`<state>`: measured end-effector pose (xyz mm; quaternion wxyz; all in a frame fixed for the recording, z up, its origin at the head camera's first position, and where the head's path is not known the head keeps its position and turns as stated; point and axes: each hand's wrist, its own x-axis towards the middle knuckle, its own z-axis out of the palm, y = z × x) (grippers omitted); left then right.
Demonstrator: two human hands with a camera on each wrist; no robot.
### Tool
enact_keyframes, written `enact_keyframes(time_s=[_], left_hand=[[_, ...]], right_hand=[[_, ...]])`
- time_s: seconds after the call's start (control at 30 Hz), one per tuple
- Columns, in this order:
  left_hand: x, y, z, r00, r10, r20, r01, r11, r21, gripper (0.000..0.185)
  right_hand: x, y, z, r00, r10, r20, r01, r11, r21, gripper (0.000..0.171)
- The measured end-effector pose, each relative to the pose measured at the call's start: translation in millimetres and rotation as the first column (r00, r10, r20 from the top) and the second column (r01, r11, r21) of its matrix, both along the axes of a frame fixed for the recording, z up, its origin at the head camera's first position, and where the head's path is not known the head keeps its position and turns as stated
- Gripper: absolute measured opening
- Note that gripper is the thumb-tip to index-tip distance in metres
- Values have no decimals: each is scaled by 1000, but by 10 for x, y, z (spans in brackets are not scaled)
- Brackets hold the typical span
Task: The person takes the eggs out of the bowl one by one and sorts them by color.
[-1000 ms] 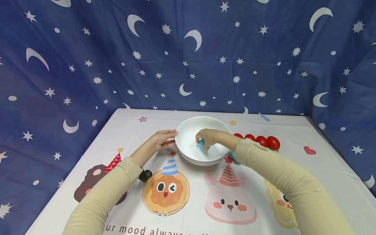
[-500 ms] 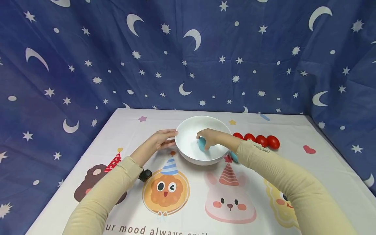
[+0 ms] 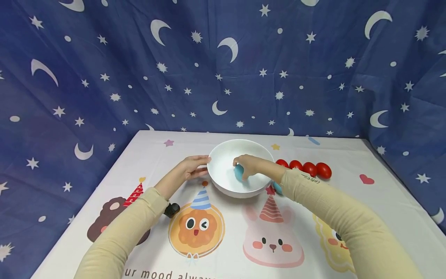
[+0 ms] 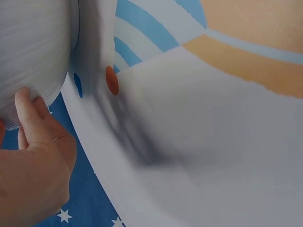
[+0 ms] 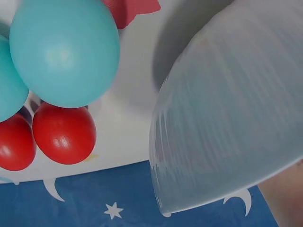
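Note:
A white bowl [image 3: 226, 186] stands on the table in the head view. At its left side my left hand [image 3: 191, 166] holds it near the rim. The left wrist view shows fingertips of that hand [image 4: 42, 156] against the bowl's outer wall [image 4: 33, 52]; its thumb is mostly out of frame. Inside the bowl, my right hand [image 3: 249, 164] grips a light blue egg-shaped thing [image 3: 238, 172] from above, low near the bottom. The right wrist view has the bowl's outside [image 5: 227, 109] hiding most of that hand.
Right of the bowl, several red egg-shaped things [image 3: 324, 170] lie in a row. Light blue ones [image 5: 66, 52] sit in front of them, partly behind my right sleeve. A small black object [image 3: 172, 210] lies beside my left sleeve. A starry blue cloth [image 3: 223, 77] hangs behind the table.
More of the light blue egg-shaped thing shows below my right fingers than a second ago. Both hands and the bowl stay nearly in place; the head view shifts slightly.

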<state>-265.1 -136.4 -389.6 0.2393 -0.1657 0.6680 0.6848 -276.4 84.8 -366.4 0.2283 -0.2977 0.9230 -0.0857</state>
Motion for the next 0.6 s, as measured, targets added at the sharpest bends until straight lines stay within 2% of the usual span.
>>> enact_keyframes(time_s=[0.27,0.6], left_hand=[[28,26,33,1000,4,-1,-4,1000,2,50],[10,17,-3,1000,4,-5,-4,1000,20,51]], right_hand=[[2,17,-8,999,4,-32,-4,1000,0,56],[31,89,0,998,-2,-67,-1,999,-39,56]])
